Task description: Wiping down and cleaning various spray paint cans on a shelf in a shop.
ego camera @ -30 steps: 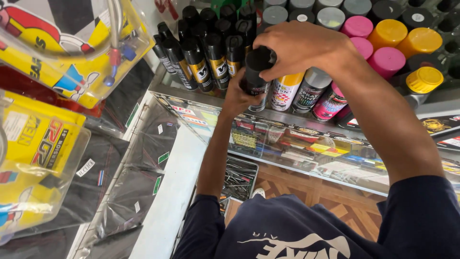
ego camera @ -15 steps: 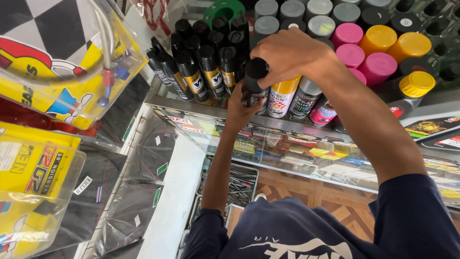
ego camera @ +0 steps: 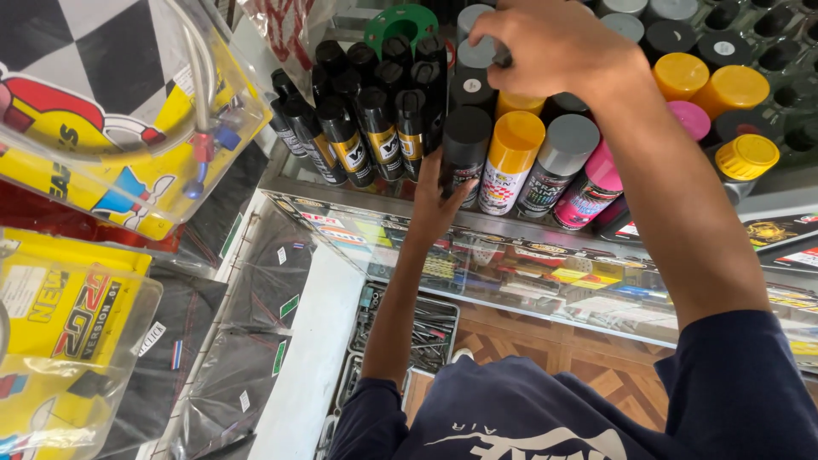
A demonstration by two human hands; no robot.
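We've got our left hand [ego camera: 436, 200] with fingers spread against the black-capped spray can [ego camera: 464, 153] and right hand [ego camera: 554, 47] curled on a grey-capped can [ego camera: 477, 43] behind it, mostly lined up.

Black-capped can [ego camera: 465, 140], yellow-capped can [ego camera: 514, 145], grey-capped can [ego camera: 566, 146], green ring [ego camera: 400, 20], chequered black-white packet [ego camera: 81, 38]

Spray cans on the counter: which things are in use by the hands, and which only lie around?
In use:
left hand
black-capped can
right hand
grey-capped can

Lying around:
yellow-capped can
pink-capped can
small black bottles
green ring
yellow packets
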